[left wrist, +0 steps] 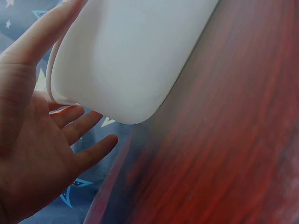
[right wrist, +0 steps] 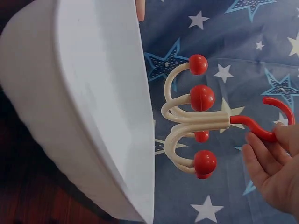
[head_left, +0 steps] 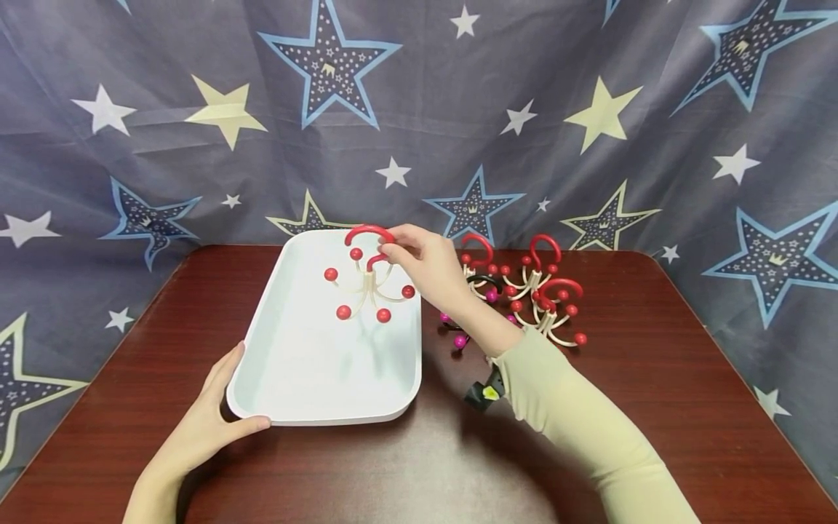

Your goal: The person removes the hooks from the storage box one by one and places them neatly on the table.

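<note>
My right hand (head_left: 432,266) pinches the curved red top of a multi-arm hanging hook (head_left: 369,280). Its cream arms curl upward and end in red balls. The hook hangs upright over the far right part of a white rectangular tray (head_left: 308,364). Seen from the right wrist, the hook's red stem (right wrist: 252,125) lies between thumb and fingers. My left hand (head_left: 203,422) grips the tray's near left corner, its thumb on the front rim and its fingers along the left side. The left wrist view shows this hand (left wrist: 51,149) around the tray's corner (left wrist: 117,70).
Right of the tray, several similar hooks lie in a group on the dark red wooden table (head_left: 628,407), among them a red-and-cream hook (head_left: 546,316). A black hook with magenta balls (head_left: 460,340) is partly behind my right forearm. A starry grey cloth (head_left: 419,109) hangs behind.
</note>
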`<action>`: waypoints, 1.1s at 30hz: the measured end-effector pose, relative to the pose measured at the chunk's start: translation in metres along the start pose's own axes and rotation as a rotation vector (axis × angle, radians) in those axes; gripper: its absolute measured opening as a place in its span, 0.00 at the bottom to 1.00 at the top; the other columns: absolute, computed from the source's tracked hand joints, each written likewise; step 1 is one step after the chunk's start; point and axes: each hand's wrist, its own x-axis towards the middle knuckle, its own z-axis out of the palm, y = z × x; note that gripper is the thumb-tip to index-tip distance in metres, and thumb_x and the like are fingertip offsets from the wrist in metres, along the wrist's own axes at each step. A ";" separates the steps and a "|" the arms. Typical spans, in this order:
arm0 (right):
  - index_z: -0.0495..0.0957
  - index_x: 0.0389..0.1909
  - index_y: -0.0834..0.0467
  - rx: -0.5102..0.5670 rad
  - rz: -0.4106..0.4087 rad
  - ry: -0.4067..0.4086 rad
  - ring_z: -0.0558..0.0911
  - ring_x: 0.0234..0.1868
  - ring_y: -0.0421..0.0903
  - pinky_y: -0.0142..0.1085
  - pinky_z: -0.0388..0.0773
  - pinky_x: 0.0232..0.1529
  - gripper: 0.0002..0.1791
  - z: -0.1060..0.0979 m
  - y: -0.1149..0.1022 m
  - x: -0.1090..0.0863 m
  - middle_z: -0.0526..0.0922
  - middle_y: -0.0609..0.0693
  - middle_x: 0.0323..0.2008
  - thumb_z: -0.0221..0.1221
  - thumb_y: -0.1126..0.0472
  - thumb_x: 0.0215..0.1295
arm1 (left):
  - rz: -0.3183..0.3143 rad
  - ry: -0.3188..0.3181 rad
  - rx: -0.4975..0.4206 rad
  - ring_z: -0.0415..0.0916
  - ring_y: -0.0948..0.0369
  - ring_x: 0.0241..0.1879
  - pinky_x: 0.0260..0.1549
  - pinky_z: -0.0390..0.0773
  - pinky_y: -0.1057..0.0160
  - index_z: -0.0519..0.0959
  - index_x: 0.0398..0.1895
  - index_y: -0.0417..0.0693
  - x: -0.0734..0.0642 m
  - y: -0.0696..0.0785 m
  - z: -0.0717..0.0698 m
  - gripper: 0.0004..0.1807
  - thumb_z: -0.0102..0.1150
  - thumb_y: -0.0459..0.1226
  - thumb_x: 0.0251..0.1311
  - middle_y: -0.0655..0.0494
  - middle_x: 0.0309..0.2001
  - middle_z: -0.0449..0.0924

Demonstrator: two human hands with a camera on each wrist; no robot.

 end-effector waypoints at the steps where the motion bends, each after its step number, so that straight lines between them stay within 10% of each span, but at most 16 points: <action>1: 0.80 0.40 0.55 0.012 -0.005 0.004 0.82 0.33 0.37 0.29 0.76 0.37 0.10 -0.004 0.000 -0.003 0.84 0.47 0.33 0.59 0.57 0.60 | 0.000 0.001 0.003 0.39 0.78 0.63 0.48 0.42 0.86 0.41 0.72 0.60 0.000 0.000 0.000 0.61 0.73 0.38 0.37 0.51 0.70 0.42; 9: 0.80 0.39 0.58 0.067 0.016 0.018 0.83 0.34 0.48 0.31 0.77 0.36 0.09 -0.036 0.003 -0.032 0.84 0.51 0.33 0.58 0.59 0.60 | 0.016 0.008 -0.011 0.39 0.78 0.63 0.49 0.42 0.86 0.42 0.72 0.58 -0.001 0.001 0.000 0.61 0.73 0.37 0.36 0.50 0.70 0.42; 33: 0.80 0.41 0.59 -0.041 0.114 0.080 0.79 0.31 0.32 0.26 0.73 0.29 0.09 -0.101 0.035 -0.116 0.84 0.53 0.33 0.59 0.63 0.59 | -0.014 0.004 0.004 0.38 0.77 0.64 0.49 0.42 0.86 0.40 0.72 0.59 -0.005 0.001 0.001 0.61 0.73 0.39 0.38 0.51 0.70 0.41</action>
